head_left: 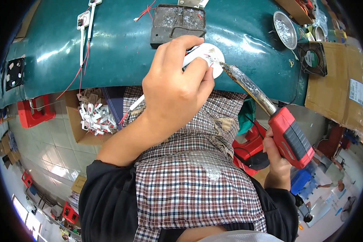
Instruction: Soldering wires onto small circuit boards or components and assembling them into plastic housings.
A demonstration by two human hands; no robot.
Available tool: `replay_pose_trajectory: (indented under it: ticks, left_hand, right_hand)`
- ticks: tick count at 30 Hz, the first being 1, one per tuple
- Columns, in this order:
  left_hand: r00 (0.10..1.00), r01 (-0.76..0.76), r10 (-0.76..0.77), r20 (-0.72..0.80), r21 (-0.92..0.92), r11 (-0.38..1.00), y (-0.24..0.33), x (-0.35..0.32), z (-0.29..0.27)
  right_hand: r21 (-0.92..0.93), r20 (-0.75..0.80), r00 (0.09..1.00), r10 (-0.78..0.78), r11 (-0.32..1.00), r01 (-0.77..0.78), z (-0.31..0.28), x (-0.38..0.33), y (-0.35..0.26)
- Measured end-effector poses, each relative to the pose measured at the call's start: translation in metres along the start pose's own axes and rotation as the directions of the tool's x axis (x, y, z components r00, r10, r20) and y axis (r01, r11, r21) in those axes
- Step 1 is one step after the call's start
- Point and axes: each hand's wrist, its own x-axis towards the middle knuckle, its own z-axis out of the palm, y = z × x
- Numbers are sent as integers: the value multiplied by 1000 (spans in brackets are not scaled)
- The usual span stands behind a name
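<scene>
Table [121,52] is green and pretty shiny, curving across the whole top. Checked apron [197,177] fills the lap below it. Big carton [334,80] sits at the right end. Soldering iron [284,127] slants up-left, right hand [276,161] wrapped round its red-and-black handle. Dark metal tray [162,39] is on the table just past the left hand [175,82]. That one's gripping the white disc [216,51] over the near edge, iron tip right at it, can't tell if touching. Thin red wires [126,117] trail below the left hand.
</scene>
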Motion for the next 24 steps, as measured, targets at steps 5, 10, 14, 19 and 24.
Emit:
replay_pose_trajectory:
  ticks: [5, 10, 14, 19, 24]
  left_hand:
    - [1000, 5, -5, 10, -6, 1000, -1, -1, -1]
    - [1000, 10, -10, 2, -23, 1000, -1, -2, -1]
    - [1000, 8, -8, 2, -30, 1000, -1, -2, -1]
    - [1000, 18, -18, 14, -36, 999, 0, -2, -2]
    - [1000, 21, -20, 18, -40, 999, -1, -3, -2]
  right_hand:
    - [-22, 16, 999, -37, 999, 38, 2, 7, 2]
    - [-88, 64, 990, -123, 988, 128, 3, 16, 0]
    - [-92, 71, 985, -155, 983, 161, 4, 20, -3]
    - [-113, 104, 974, -201, 970, 213, 0, 26, -9]
    - [-202, 174, 943, -284, 927, 316, -7, 40, -27]
